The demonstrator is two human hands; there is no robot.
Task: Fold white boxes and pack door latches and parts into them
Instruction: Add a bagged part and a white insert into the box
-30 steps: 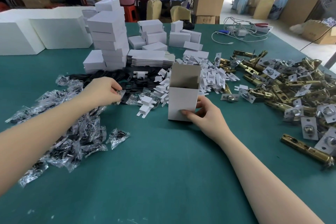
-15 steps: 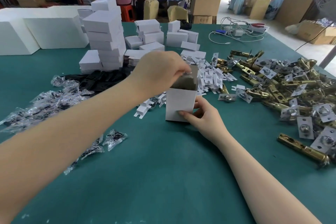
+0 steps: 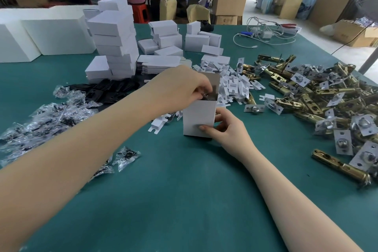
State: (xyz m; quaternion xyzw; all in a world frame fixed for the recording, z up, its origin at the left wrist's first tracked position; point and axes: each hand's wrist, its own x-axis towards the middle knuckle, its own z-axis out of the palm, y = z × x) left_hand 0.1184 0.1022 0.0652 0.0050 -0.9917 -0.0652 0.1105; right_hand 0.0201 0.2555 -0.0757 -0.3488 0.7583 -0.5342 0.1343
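Observation:
An open white box stands upright on the green table. My right hand grips its lower right side, thumb on the front face. Above the box's open top, my left hand pinches a small clear bag of parts at the opening. A heap of brass door latches lies to the right. Small clear parts bags are piled to the left, with black plates behind them.
Stacks of closed white boxes and flat box blanks stand behind. White card inserts lie scattered past the box. Cables lie far right. White foam blocks sit far left. Two people stand at a table beyond.
My left hand picked a parts bag from the left pile, carried it right, and now lowers it at the open top of the box. My right hand kept holding the box.

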